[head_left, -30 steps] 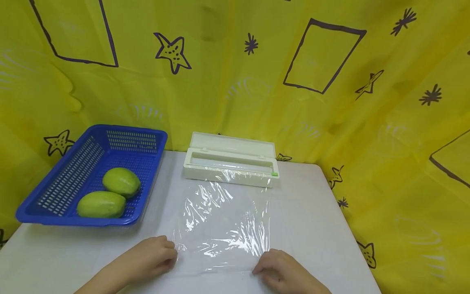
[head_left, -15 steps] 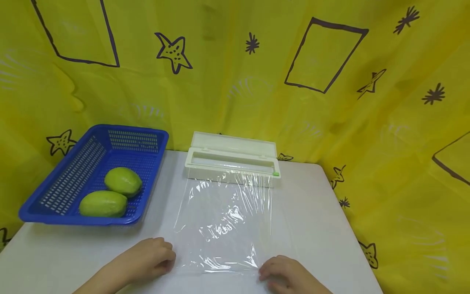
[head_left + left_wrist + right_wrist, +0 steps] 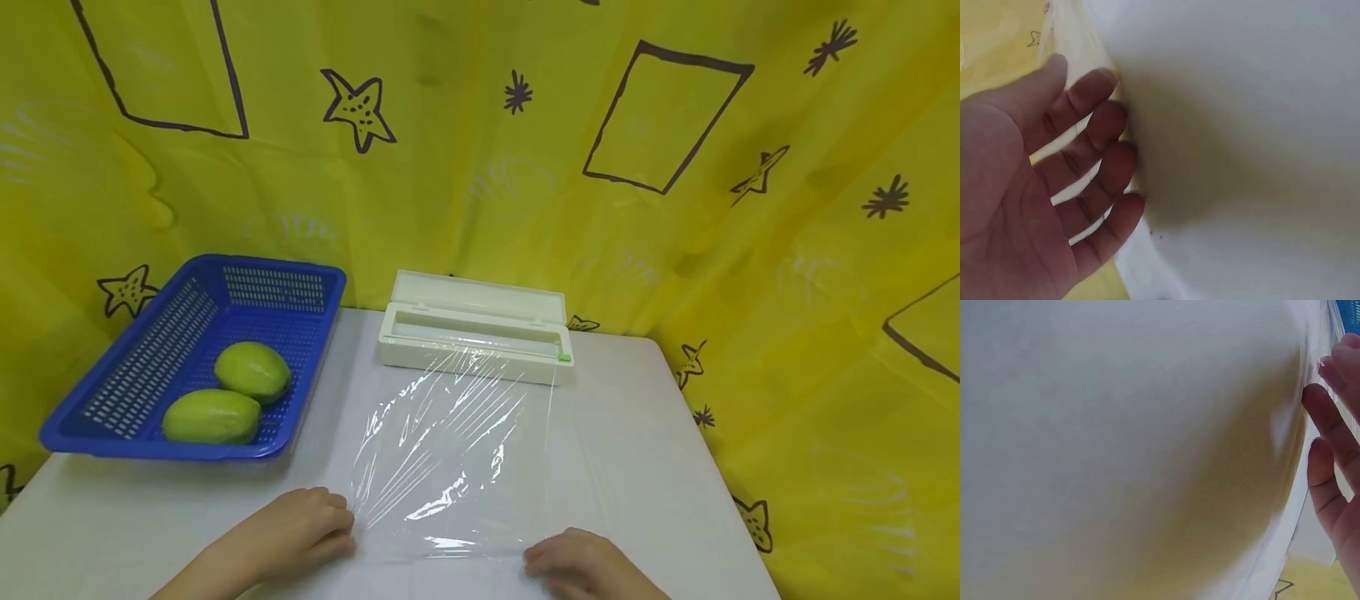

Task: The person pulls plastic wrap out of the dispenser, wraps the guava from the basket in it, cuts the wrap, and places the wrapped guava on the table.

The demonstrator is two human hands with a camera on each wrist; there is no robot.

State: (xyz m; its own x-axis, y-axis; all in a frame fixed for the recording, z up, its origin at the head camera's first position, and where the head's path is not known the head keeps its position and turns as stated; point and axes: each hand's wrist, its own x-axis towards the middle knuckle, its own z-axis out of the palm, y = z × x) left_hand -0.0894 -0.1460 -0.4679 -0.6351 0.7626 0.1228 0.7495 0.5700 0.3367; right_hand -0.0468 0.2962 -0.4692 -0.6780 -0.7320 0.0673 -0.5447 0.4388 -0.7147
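Observation:
A sheet of clear plastic wrap [image 3: 450, 467] stretches across the white table from an open-lidded dispenser box [image 3: 472, 354], with the wrap roll [image 3: 480, 337] lying inside. My left hand [image 3: 296, 529] holds the sheet's near left corner, its fingers curled with the fingertips low at the table. At the near right corner, my right hand [image 3: 585, 562] pinches the wrap between thumb and index finger, the other fingers loosely bent. Shiny diagonal creases run from the left hand up toward the box. In the left wrist view the left hand's fingers [image 3: 1116, 165] are close to the white tabletop.
A blue plastic basket [image 3: 60, 437] stands at the left of the table [image 3: 630, 467], holding two green oval fruits [image 3: 251, 371]. Behind hangs a yellow patterned curtain [image 3: 450, 183]. A green slider [image 3: 564, 357] sits on the box's right end.
The wrap's creases have turned diagonal, pulled toward the left hand. The right hand has shifted slightly right and nearer the body; the left hand has barely moved. Box and basket stay put.

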